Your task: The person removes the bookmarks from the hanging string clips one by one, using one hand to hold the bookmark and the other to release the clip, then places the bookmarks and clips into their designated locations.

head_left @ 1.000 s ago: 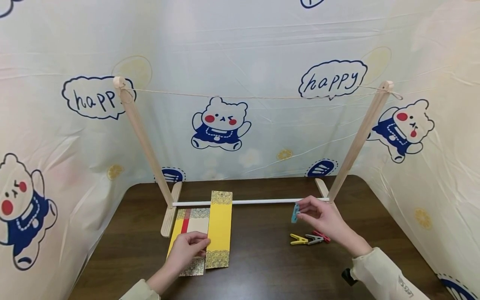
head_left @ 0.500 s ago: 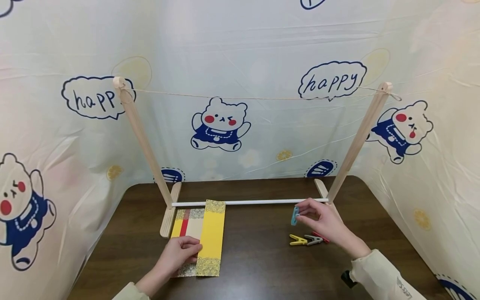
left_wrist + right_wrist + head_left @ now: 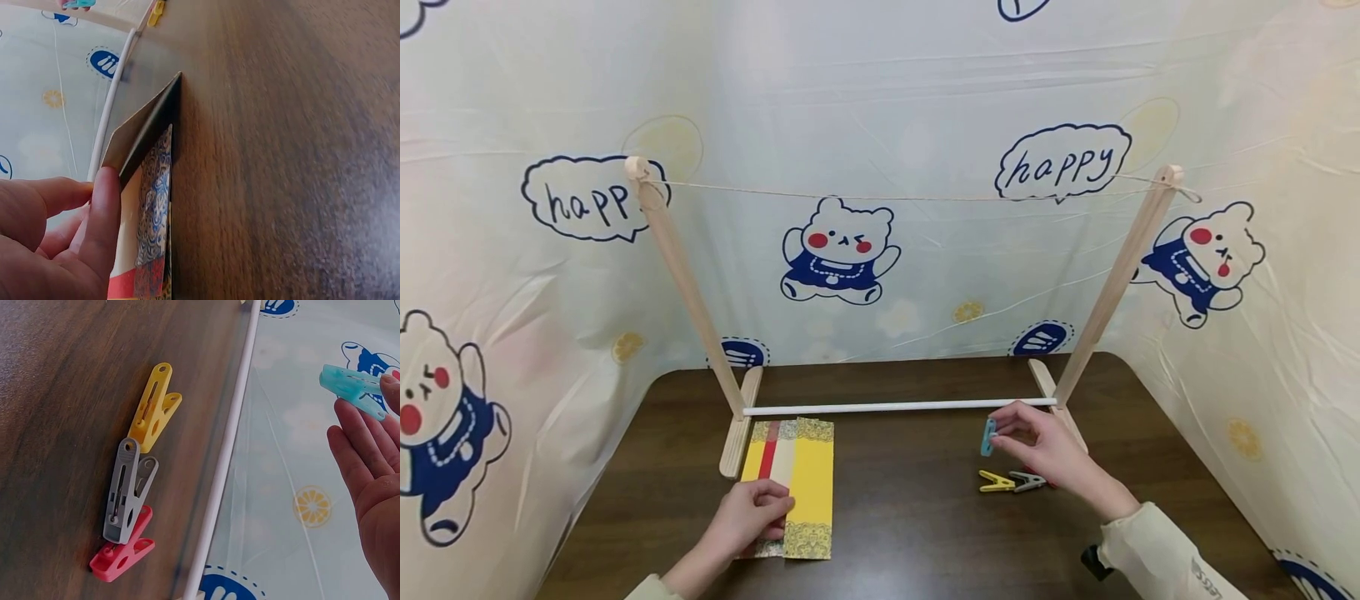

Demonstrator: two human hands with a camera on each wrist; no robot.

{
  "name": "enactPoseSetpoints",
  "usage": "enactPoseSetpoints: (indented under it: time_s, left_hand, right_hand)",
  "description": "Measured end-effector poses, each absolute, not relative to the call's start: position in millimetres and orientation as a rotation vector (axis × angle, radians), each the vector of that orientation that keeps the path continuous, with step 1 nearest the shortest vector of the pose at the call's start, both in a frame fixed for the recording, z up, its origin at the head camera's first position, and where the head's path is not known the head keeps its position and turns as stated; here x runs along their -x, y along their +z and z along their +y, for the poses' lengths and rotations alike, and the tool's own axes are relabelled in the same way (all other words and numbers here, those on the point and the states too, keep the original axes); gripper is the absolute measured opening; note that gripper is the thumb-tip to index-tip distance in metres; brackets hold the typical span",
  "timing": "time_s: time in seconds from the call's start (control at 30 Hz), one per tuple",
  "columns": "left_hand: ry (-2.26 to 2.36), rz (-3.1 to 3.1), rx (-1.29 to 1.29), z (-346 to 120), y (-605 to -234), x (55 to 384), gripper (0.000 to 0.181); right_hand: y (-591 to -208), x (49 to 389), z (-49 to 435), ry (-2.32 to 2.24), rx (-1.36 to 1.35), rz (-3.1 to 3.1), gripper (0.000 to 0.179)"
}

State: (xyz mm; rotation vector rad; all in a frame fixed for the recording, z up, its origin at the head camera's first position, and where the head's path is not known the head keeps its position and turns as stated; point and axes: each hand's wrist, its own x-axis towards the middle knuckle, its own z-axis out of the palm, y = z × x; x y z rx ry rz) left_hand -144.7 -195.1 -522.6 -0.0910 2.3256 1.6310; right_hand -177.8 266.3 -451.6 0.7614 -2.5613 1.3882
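Note:
My left hand [image 3: 743,515] pinches the left edge of a yellow paper strip [image 3: 812,485] with lace-patterned ends. The strip overlaps a flat stack where a cream card [image 3: 784,458] with a red stripe shows. In the left wrist view, the strip tilts up off the patterned card end [image 3: 154,212]. My right hand [image 3: 1051,450] pinches a light blue clothespin [image 3: 353,387] above the table between thumb and fingertips. Below it lie a yellow clothespin [image 3: 147,428], a grey clothespin [image 3: 130,481] and a red clothespin [image 3: 112,565], bunched in a row.
Two wooden posts, left [image 3: 688,292] and right [image 3: 1120,283], stand on feet, joined low by a white rod [image 3: 910,407]. A thin string [image 3: 865,198] runs between their tops. A patterned cloth [image 3: 925,92] surrounds the brown table [image 3: 925,525].
My left hand has moved left and toward me, bringing the yellow strip off the rod's line of sight and further over the stack. The right hand with the blue clothespin has lowered slightly.

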Motion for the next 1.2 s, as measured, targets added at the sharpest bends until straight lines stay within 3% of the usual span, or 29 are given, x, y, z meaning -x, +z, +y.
enactPoseSetpoints:
  time_s: [1.2]
  left_hand:
    - [1.449,2.548,0.163,-208,-525,145,0.014]
  right_hand:
    - [-463,175,269,1.376,-0.69,-2.654,0.023]
